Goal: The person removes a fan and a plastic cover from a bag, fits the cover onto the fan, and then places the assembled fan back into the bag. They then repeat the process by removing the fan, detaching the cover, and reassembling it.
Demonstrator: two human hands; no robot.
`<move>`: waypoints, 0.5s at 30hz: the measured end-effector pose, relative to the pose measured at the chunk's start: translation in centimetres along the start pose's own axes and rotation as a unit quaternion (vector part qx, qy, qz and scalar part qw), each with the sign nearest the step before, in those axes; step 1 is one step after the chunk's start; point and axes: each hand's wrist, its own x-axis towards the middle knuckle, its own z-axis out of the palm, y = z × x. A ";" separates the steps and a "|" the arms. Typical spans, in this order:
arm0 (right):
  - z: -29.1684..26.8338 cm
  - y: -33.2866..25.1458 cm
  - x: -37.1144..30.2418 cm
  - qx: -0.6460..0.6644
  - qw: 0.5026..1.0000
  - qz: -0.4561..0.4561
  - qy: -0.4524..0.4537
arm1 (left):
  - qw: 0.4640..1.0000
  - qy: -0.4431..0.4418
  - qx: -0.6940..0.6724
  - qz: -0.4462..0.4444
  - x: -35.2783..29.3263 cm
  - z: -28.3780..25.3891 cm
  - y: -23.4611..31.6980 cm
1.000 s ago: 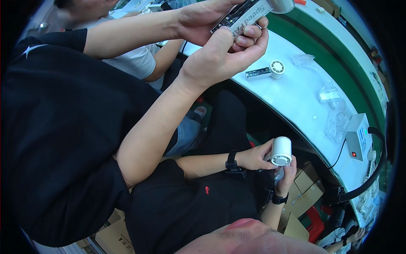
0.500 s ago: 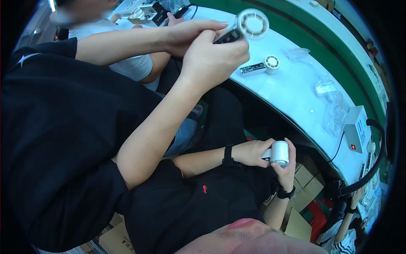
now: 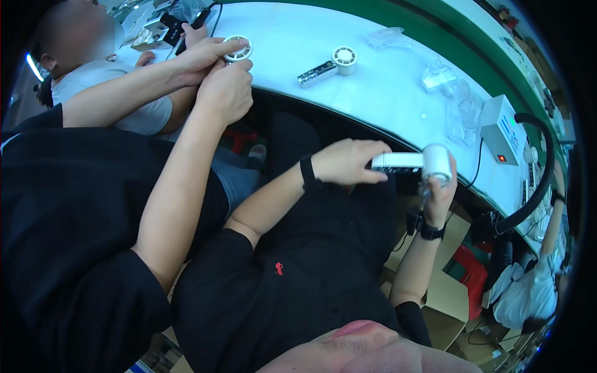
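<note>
A white handheld fan (image 3: 438, 165) with a rounded head and a handle with a dark printed panel is held over the table's near edge. My right hand (image 3: 443, 194) grips it by the head, its fingers partly hidden behind. Something clear and shiny hangs under the head, too small to make out. My left hand (image 3: 351, 163), with a black wristband, is at the free end of the handle. Its thumb and fingers stand apart on either side of that end, and whether they touch it is unclear.
Another fan (image 3: 344, 59) lies on the white table (image 3: 273, 31). Clear plastic bags (image 3: 463, 105), a white box device (image 3: 499, 129) and a black hose (image 3: 547, 180) are to the right. A co-worker's hands (image 3: 227, 84) hold a fan at left. Cardboard boxes (image 3: 444, 298) stand below.
My hands have moved away from my body with the fan, whose handle now shows. The left fingers have spread from around the handle. The co-worker's fan has moved left; the view has shifted too.
</note>
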 end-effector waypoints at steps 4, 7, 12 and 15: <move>-4.8 1.3 3.0 0.019 0.997 0.009 0.070 | 0.997 0.024 0.071 -0.023 3.1 -2.1 -2.1; -4.9 1.8 4.7 -0.008 0.993 0.013 0.116 | 0.981 0.172 0.093 -0.015 6.2 -2.7 -4.6; -4.0 3.4 8.2 -0.072 0.988 0.069 0.118 | 0.933 0.284 0.220 -0.012 11.7 -1.9 -6.2; -3.2 3.6 10.0 -0.046 0.983 0.095 0.148 | 0.883 0.277 0.378 -0.006 13.8 -1.9 -7.0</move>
